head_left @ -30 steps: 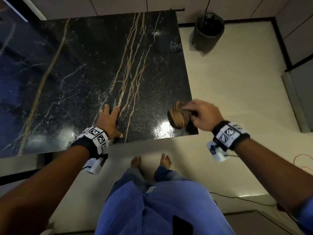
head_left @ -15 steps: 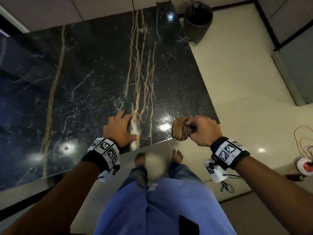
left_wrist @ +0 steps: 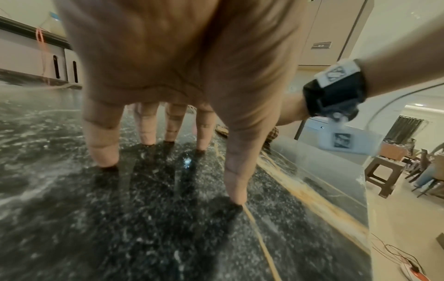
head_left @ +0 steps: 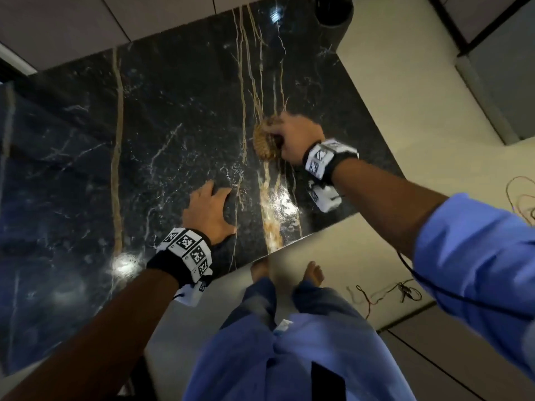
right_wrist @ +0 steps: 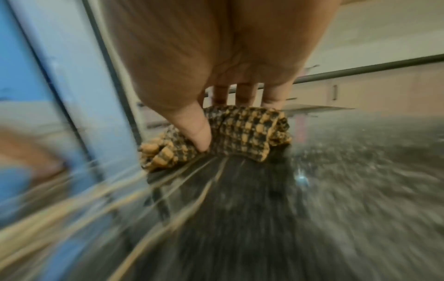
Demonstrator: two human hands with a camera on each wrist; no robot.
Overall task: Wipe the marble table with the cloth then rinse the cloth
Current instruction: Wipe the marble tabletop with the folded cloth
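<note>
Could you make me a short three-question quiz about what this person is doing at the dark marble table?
1. True or false: the left hand holds the cloth.
2. Multiple choice: where is the cloth? A) on the floor B) on the marble table under the right hand C) in the bin.
3. In a few words: how does the left hand meet the table?

Key
1. False. The right hand grips the bunched checked cloth, thumb and fingers pressed into it.
2. B.
3. Its fingers are spread and straight, tips planted on the marble, holding nothing.
</note>
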